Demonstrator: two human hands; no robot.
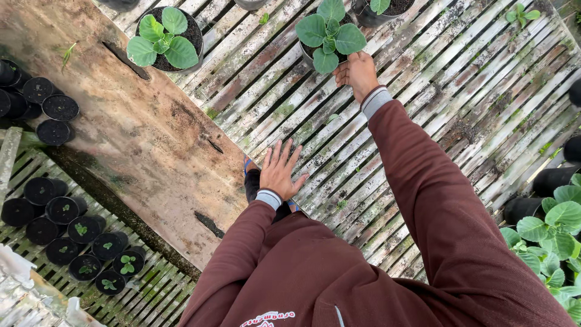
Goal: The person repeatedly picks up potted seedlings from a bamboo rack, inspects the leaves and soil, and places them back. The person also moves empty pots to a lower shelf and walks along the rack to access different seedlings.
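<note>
A: One potted seedling (330, 30) sits at the top centre of the frame, on the slatted bamboo floor (448, 91). The right hand (357, 72) is against the near side of its black pot, fingers curled at the rim; whether they have closed on it I cannot tell.

B: How would it handle, do you think?

A: Probably a soft plastic grow bag or thin pot, packed with damp soil, so moderately heavy for its size and likely to sag if pinched on one side. The broad leaves look tender and would bruise. I would take it low around the wall or under the base, never by the stem.

B: And the other hand?

A: The left hand (279, 171) is spread open, fingers splayed, holding nothing, lower centre, over the edge of the weathered brown board (133, 133).

B: Around it?

A: A second leafy pot (164, 36) stands upper left. Small black pots (78, 230) cluster lower left, some with tiny sprouts. More leafy plants (554, 233) crowd the right edge.
</note>
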